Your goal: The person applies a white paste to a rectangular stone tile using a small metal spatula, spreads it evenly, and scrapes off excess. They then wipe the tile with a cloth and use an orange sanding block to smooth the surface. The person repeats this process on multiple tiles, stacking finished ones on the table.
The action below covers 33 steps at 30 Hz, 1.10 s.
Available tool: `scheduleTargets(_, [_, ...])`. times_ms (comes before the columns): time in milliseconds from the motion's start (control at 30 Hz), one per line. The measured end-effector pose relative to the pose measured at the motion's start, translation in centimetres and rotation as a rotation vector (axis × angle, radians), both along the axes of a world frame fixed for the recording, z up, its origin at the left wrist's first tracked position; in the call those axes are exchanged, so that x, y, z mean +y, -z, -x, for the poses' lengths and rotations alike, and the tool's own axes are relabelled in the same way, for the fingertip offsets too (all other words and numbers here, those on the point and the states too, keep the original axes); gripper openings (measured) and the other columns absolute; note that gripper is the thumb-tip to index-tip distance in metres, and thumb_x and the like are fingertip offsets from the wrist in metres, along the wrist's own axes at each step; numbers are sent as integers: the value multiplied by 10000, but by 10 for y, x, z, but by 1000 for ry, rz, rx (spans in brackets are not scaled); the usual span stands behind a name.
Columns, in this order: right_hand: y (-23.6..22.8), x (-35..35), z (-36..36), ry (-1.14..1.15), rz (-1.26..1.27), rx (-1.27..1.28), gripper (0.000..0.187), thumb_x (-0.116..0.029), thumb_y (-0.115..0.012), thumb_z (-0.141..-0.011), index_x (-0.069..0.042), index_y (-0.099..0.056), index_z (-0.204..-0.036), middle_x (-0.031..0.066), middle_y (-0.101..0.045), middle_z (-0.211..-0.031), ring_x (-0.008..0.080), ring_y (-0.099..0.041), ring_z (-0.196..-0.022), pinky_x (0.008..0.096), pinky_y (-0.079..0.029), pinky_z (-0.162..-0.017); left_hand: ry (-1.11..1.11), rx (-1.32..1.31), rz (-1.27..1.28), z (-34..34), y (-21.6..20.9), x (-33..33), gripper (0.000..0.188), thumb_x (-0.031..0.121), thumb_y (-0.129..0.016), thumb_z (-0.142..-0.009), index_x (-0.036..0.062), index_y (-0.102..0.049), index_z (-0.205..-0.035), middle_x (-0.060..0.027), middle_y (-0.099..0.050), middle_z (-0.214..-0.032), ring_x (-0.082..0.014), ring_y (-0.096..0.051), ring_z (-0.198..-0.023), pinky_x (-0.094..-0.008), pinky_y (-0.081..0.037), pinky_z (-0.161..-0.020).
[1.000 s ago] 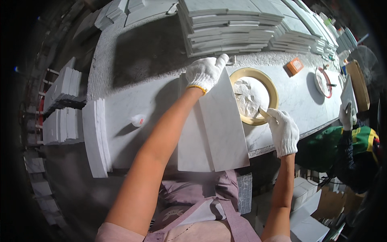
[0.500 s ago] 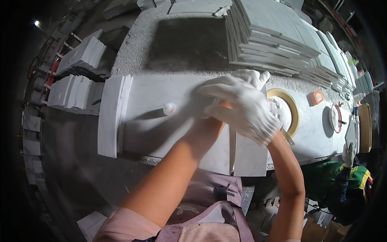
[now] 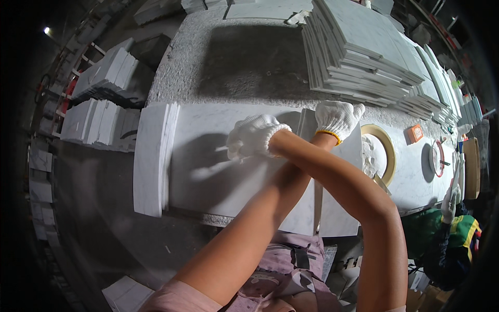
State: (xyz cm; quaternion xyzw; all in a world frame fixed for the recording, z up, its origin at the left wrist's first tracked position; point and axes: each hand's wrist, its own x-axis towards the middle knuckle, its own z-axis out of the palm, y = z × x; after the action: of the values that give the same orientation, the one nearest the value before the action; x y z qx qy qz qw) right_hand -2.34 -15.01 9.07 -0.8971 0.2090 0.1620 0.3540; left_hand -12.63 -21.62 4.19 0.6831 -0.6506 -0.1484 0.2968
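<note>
My bare forearms are crossed, the right over the left. My left hand [image 3: 337,119], in a white knit glove with a yellow cuff, is at the far end of a narrow white marble tile [image 3: 339,210]. Its thumb sticks out to the right, and the other fingers curl over the far edge, mostly hidden. Over the wide marble slab [image 3: 208,192], my gloved right hand [image 3: 254,137] is closed where a small white bottle stood; the hand covers it. Right of the tile is a round yellow-rimmed basin [image 3: 387,151] with white material and a flat blade [image 3: 382,183] at its rim.
Marble slabs [image 3: 374,31] are stacked at the far right, and upright slabs [image 3: 150,156] line the left end. An orange box [image 3: 415,133] and a small red-rimmed bowl [image 3: 435,158] lie to the right. Another person's gloved hand [image 3: 451,200] holds a slab at far right.
My right hand has moved left, from above my left hand to the small white bottle, crossing over my left forearm. My left hand stays at the tile's far end. The whole view has shifted slightly.
</note>
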Motion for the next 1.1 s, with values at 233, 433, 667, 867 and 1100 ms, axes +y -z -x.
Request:
scheduleTargets(233, [-63, 4, 32, 193, 52, -351, 243, -332, -730, -964, -121, -765, -1080, 118, -772, -949, 259, -741, -877, 396, -591, -807, 99, -21, -311, -6, -38, 9, 713, 671, -350, -1056, 130, -811, -1110, -189, -769, -1158, -413, -723, -1097, -547, -524, -969])
scheduleTargets(433, [-88, 46, 185, 533, -87, -931, 295, -230, -740, -956, -52, -604, -1150, 101, -729, -1014, 203, -722, -939, 366, -585, -856, 221, -65, -56, -11, -33, 24, 547, 510, -403, -1091, 120, -773, -1193, -140, -706, -1117, -317, -675, -1111, -443, -528, -964])
scheduleTargets(667, [-48, 115, 334, 1240, -207, -767, 608, -193, -684, -1003, -1, -475, -1540, 126, -590, -1465, 193, -637, -1157, 340, -515, -1017, 34, -83, -209, 2, -14, 1, 753, 734, -338, -1027, 160, -824, -1057, -161, -785, -1098, -382, -730, -1074, -522, -545, -912])
scheduleTargets(867, [-21, 111, 354, 1328, -320, -782, 653, -310, -715, -995, 26, -523, -1520, 151, -595, -1472, 238, -643, -1176, 359, -590, -927, 68, -93, -277, 1, -15, -2, 755, 768, -342, -1007, 173, -802, -1086, -157, -769, -1141, -406, -695, -1125, -514, -529, -949])
scheduleTargets(1100, [-9, 84, 350, 1302, -283, -706, 535, -291, -682, -1017, 15, -611, -1450, 95, -696, -1249, 142, -669, -972, 289, -574, -784, 66, -77, -298, 1, -18, -1, 737, 768, -359, -1001, 191, -799, -1128, -165, -752, -1207, -419, -674, -1164, -511, -516, -993])
